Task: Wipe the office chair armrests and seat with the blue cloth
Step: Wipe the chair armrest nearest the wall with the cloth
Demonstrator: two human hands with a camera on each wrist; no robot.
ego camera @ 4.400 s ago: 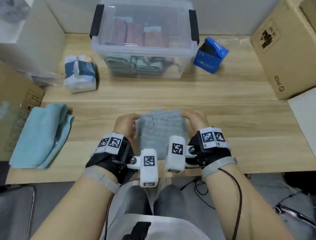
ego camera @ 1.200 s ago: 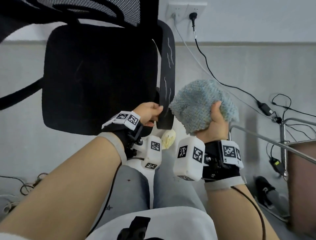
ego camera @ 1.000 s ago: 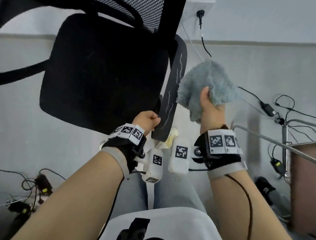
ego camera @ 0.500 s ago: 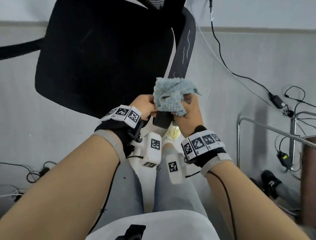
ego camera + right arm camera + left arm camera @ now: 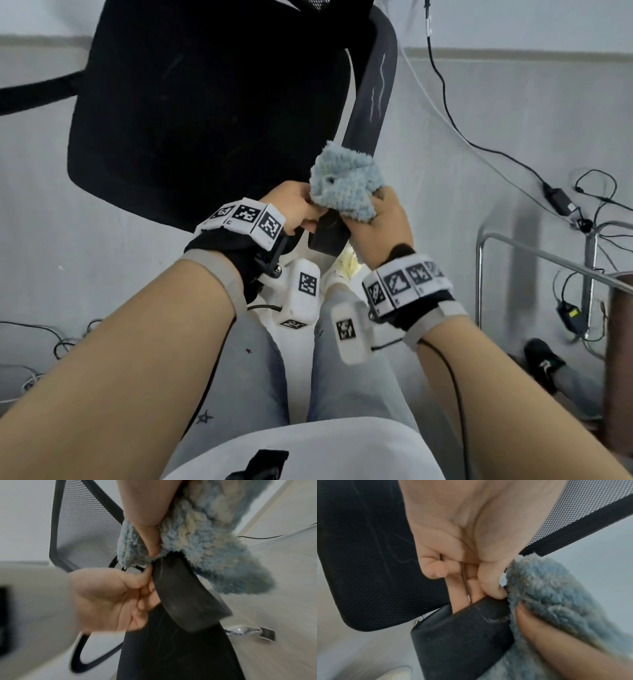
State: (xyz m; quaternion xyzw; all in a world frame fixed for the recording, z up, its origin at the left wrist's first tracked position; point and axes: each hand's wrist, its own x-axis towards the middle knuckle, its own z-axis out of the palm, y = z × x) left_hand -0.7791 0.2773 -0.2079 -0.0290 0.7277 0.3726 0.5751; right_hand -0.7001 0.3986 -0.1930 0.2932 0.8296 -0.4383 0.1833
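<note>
Gripping armrest point(image 5: 368, 113) near end: left hand point(image 5: 296, 209), fingers curled round it. Right hand point(image 5: 380, 226) bunches blue cloth point(image 5: 344, 181) onto armrest top. Seat point(image 5: 205, 113) beside armrest. Risk: chair may swivel if grip slackens; bunched cloth may miss the edges.

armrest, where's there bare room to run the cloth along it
Free: the armrest top beyond the blue cloth, toward the backrest, and the seat. Crowded: the near end, gripped by the left hand with the right hand alongside.
</note>
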